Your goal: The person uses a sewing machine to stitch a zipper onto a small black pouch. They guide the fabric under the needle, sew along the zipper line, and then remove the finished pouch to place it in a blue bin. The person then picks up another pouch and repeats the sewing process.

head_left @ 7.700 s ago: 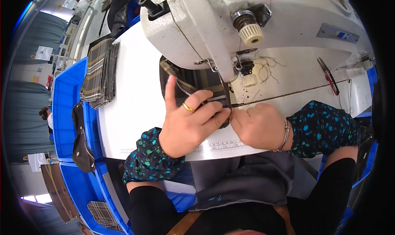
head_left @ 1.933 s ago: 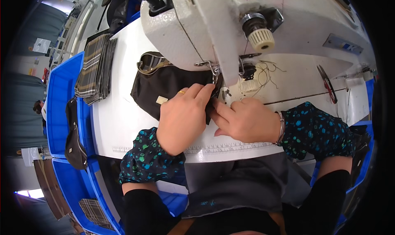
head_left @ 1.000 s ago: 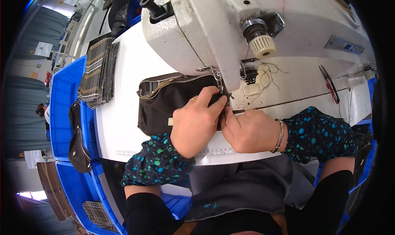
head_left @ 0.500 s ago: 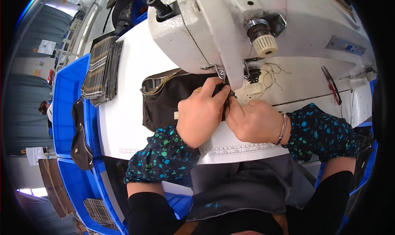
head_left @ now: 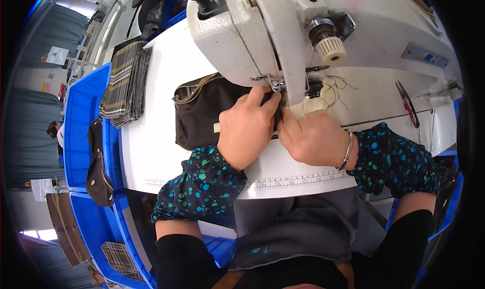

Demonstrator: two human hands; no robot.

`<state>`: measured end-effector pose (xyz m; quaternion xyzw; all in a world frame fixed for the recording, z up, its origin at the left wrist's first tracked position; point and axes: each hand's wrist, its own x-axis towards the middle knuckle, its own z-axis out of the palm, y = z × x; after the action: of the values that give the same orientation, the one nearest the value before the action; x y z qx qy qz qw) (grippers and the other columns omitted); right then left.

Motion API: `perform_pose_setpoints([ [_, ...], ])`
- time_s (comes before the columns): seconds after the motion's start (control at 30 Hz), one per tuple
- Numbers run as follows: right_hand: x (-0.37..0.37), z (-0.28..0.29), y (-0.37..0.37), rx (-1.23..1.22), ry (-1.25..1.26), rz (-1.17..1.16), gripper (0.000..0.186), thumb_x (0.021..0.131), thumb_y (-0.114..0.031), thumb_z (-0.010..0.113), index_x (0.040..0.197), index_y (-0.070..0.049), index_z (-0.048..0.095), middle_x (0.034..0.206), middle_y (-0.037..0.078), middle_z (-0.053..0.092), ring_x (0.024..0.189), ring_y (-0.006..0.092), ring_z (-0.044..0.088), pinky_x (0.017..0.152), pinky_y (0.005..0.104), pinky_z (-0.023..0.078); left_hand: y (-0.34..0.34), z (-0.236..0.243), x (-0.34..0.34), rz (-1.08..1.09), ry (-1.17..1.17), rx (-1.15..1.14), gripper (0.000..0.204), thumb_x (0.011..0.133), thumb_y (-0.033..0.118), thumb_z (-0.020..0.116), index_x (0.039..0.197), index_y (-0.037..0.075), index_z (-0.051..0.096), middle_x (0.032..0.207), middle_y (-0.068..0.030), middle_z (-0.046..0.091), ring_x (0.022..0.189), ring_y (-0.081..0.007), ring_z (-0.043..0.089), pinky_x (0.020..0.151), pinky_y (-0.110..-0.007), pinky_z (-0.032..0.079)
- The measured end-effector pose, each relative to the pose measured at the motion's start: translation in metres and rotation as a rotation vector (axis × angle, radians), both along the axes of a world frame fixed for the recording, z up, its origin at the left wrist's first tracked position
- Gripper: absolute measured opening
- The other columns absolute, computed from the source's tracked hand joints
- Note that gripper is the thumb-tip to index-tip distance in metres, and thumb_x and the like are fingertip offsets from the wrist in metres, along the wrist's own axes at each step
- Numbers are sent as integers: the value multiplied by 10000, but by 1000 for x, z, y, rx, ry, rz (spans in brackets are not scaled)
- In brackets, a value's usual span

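Steadying a dark zippered pouch (head_left: 197, 124) beneath a sewing machine (head_left: 227, 46), hands (head_left: 246, 128) (head_left: 310, 139) curled at its edge, grip unclear.

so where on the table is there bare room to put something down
The widest bare patch of table lies between the plaid cloth stack and the dark bag. A smaller one lies between the loose threads and scissors. Tightest is under the sewing machine, with the left hand and right hand at the bag.
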<state>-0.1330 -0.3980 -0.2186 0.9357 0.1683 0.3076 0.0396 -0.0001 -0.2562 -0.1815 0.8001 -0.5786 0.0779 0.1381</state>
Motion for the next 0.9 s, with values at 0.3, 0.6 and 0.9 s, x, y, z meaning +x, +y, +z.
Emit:
perform_pose_setpoints([
  [0.3, -3, 2, 1, 37, 25, -9, 148, 726, -169, 688, 669, -47, 627, 656, 59, 524, 492, 146, 521, 438, 301, 413, 17, 20, -7, -13, -106, -46, 392, 757, 11, 722, 1117, 144, 801, 1137, 17, 742, 1027, -247, 699, 821, -339, 585],
  [0.6, -16, 4, 15, 36, 64, -35, 176, 735, -161, 687, 695, 9, 658, 840, 260, 705, 461, 158, 565, 403, 304, 425, 9, 8, -2, -225, -163, -56, 392, 704, 108, 723, 1091, 134, 773, 952, 25, 659, 951, -221, 639, 976, -424, 490],
  [0.9, -13, -1, 16, 65, 24, -53, 174, 732, -147, 682, 704, 23, 663, 951, 360, 728, 449, 180, 607, 397, 310, 449, 0, -1, 4, -243, -134, -118, 301, 720, 78, 736, 1016, 112, 771, 929, -2, 643, 921, -259, 633, 856, -427, 500],
])
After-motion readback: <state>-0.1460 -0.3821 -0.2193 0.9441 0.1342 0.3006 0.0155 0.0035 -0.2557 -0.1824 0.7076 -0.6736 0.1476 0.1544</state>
